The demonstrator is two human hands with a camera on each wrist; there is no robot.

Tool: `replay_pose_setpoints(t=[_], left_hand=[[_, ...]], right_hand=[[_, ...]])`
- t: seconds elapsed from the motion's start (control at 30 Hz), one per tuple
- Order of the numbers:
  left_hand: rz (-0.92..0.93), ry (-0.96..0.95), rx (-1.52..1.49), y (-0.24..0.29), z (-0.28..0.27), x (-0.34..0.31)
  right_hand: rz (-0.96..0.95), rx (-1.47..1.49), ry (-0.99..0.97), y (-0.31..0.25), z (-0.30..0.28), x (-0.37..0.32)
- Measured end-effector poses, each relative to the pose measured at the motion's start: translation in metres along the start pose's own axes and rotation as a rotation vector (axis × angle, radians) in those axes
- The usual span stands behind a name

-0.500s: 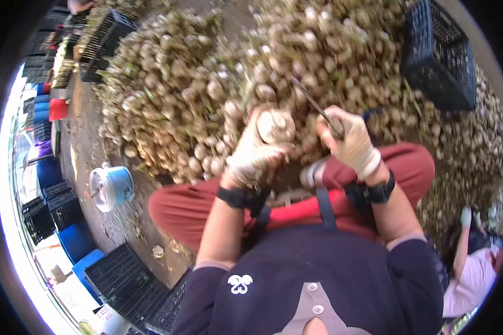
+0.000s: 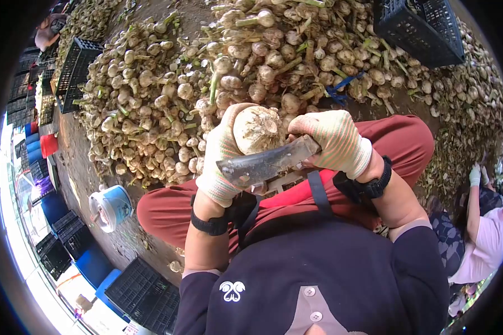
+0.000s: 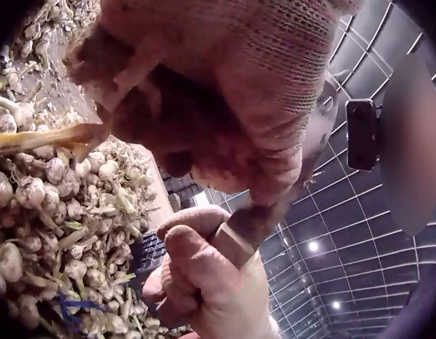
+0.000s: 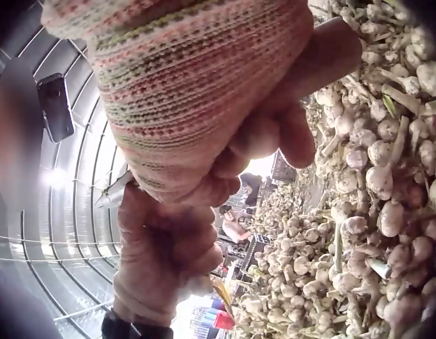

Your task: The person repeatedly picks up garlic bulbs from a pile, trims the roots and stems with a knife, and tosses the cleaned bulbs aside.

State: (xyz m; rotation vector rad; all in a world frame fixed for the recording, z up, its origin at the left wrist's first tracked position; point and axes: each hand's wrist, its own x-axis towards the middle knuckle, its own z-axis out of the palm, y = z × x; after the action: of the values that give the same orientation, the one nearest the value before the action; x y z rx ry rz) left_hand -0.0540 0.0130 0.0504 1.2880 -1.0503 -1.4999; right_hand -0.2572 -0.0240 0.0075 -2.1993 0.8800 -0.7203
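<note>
In the head view my left hand (image 2: 221, 151), in a striped knit glove, grips a large garlic bulb (image 2: 255, 131) with its root side showing. My gloved right hand (image 2: 336, 142) holds a knife by its handle. The knife's broad dark blade (image 2: 268, 162) lies across the near side of the bulb, its tip toward my left wrist. A dry yellowish stem (image 3: 52, 138) sticks out past my left hand in the left wrist view. The butt of the knife handle (image 4: 334, 56) protrudes from my right fist in the right wrist view.
A wide heap of garlic (image 2: 145, 100) spreads in front of my crossed legs. Black crates stand at the far right (image 2: 422, 33) and far left (image 2: 78, 72). To the left is a white-and-blue bucket (image 2: 114, 206). Another person (image 2: 483, 234) sits at the right.
My right hand has brought the knife down from pointing up and away to lying across the bulb. Both hands are now closer together. The head view has shifted slightly.
</note>
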Motion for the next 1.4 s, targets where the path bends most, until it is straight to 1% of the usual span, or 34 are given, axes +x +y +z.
replay_pose_setpoints(t=[0.03, 0.07, 0.13, 0.17, 0.2, 0.23, 0.3, 0.4, 0.43, 0.5, 0.53, 0.57, 0.6, 0.63, 0.67, 0.73, 0.77, 0.8, 0.83, 0.87, 0.9, 0.93, 0.97, 1.0, 1.03, 1.07, 1.1, 1.13, 1.17, 1.2, 1.27, 1.3, 1.33, 1.4], left_hand=[[-0.057, 0.002, -0.036, -0.001, 0.001, 0.002], [-0.057, -0.004, -0.037, -0.002, 0.003, 0.003], [0.020, -0.014, -0.021, -0.002, 0.008, 0.004], [-0.032, -0.019, 0.013, -0.002, 0.008, 0.006], [-0.036, -0.023, 0.014, 0.000, 0.008, 0.006], [-0.013, -0.033, 0.152, 0.005, 0.010, 0.005], [0.046, -0.034, 0.404, 0.005, 0.010, 0.005], [0.017, 0.004, 0.464, 0.000, 0.015, 0.005], [0.016, -0.001, 0.461, -0.006, 0.015, 0.004], [-0.017, -0.024, 0.268, -0.020, 0.015, 0.004], [-0.013, -0.031, 0.264, -0.020, 0.015, 0.004], [0.045, -0.105, 0.412, -0.017, 0.014, 0.004], [0.106, -0.177, 0.559, -0.014, 0.016, 0.003], [0.158, -0.214, 0.419, -0.011, 0.018, 0.003], [0.169, -0.219, 0.417, -0.007, 0.020, 0.002], [0.137, -0.474, 0.304, 0.003, 0.018, -0.005], [0.119, -0.606, 0.249, 0.010, 0.017, -0.010], [-0.596, -0.272, -0.272, 0.024, 0.029, -0.020], [-0.266, -0.289, -0.224, 0.017, 0.025, -0.016], [0.068, -0.301, -0.158, 0.006, 0.018, -0.009], [-0.207, -0.016, -0.347, -0.001, 0.013, -0.011], [-0.205, -0.007, -0.344, -0.003, 0.010, -0.008], [-0.107, -0.015, -0.358, -0.003, 0.006, -0.002], [-0.009, -0.026, -0.372, -0.002, 0.005, 0.003], [0.006, 0.026, -0.493, 0.002, 0.006, 0.006], [0.024, -0.081, -0.615, -0.003, -0.005, 0.016], [0.041, -0.060, -0.738, -0.004, -0.004, 0.018], [0.058, -0.039, -0.862, -0.005, -0.002, 0.019], [-0.019, 0.070, -1.163, -0.011, -0.003, 0.020], [-0.071, 0.026, -1.346, -0.016, -0.007, 0.021], [0.017, -0.076, -1.426, -0.022, -0.001, 0.024], [0.013, 0.017, -1.395, -0.011, 0.011, 0.022], [0.051, 0.008, -1.426, -0.009, 0.017, 0.020], [0.064, -0.224, -1.645, -0.009, 0.016, 0.024]], right_hand=[[0.008, 0.000, 0.001, 0.001, 0.000, -0.001], [-0.011, 0.026, 0.030, 0.002, -0.001, -0.001], [-0.033, 0.051, 0.060, 0.003, -0.002, 0.001], [-0.034, 0.022, 0.044, 0.002, -0.003, 0.002], [-0.033, -0.007, 0.029, 0.002, -0.004, 0.001], [-0.048, 0.053, 0.039, 0.006, -0.001, -0.001], [-0.040, 0.055, 0.025, 0.008, -0.001, -0.004], [-0.035, 0.067, 0.015, 0.015, 0.006, -0.007], [-0.033, 0.078, 0.017, 0.020, 0.010, -0.008], [-0.069, 0.086, 0.045, 0.030, 0.013, -0.008], [-0.084, 0.092, 0.054, 0.034, 0.015, -0.009], [-0.082, 0.085, 0.054, 0.038, 0.016, -0.009], [-0.124, 0.101, 0.098, 0.043, 0.016, -0.009], [-0.168, 0.116, 0.143, 0.049, 0.016, -0.009], [-0.171, 0.105, 0.147, 0.060, 0.018, -0.010], [0.115, -0.098, 0.246, 0.085, 0.021, -0.013], [0.224, -0.108, 0.271, 0.094, 0.019, -0.015], [0.328, -0.110, 0.283, 0.098, 0.018, -0.016], [0.281, -0.055, 0.357, 0.093, 0.018, -0.013], [0.221, 0.150, 0.397, 0.085, 0.015, -0.014], [0.322, 0.199, 0.339, 0.074, 0.011, -0.014], [0.438, 0.252, 0.282, 0.063, 0.008, -0.016], [0.451, 0.262, 0.250, 0.056, 0.006, -0.015], [0.451, 0.265, 0.257, 0.053, 0.010, -0.016], [0.505, 0.460, 0.259, 0.052, 0.014, -0.017], [0.552, 0.651, 0.255, 0.050, 0.016, -0.015], [0.630, 0.721, 0.286, 0.035, 0.015, -0.009], [0.703, 0.877, 0.275, 0.021, 0.013, -0.004], [0.699, 0.912, 0.263, 0.015, 0.016, -0.002], [0.697, 0.948, 0.252, 0.009, 0.020, 0.000], [0.527, 1.068, 0.377, -0.002, 0.034, 0.002], [0.378, 0.824, 0.430, -0.008, 0.038, 0.009], [0.381, 0.839, 0.383, -0.018, 0.034, 0.014], [0.396, 0.834, 0.321, 0.018, 0.071, -0.002]])
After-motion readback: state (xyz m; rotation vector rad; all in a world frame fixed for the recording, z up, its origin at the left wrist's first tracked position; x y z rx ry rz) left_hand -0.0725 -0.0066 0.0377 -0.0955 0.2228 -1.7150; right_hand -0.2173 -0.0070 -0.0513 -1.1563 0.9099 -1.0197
